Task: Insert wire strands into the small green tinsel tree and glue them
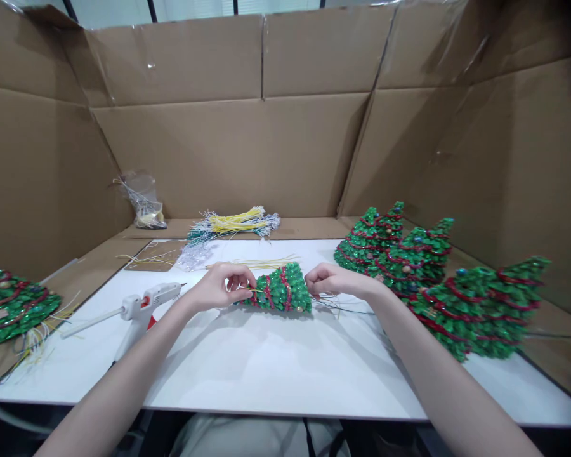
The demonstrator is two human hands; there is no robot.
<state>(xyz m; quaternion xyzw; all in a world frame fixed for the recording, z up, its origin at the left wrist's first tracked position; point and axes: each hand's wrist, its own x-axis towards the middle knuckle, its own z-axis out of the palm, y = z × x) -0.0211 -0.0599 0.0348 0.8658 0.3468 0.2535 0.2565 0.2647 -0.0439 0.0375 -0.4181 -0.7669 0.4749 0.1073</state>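
Note:
A small green tinsel Christmas tree (276, 289) with red garland lies on its side on the white board, base to the right. My left hand (223, 285) is at its narrow end, thumb and fingers pinched on a thin yellow wire (252, 290) that runs onto the tree. At the wide base is my right hand (328, 280), its fingers curled closed. Thin wires (335, 304) trail out below and to the right of that hand. Whether its fingertips grip these wires or the tree's base is hidden.
Several finished-looking tinsel trees (413, 260) stand at the right, another tree (14, 304) at the far left. A white glue gun (143, 308) lies left. Behind are a wire bundle (238, 222), loose yellow wires (261, 261) and a plastic bag (147, 203). Cardboard walls (228, 152) surround the board.

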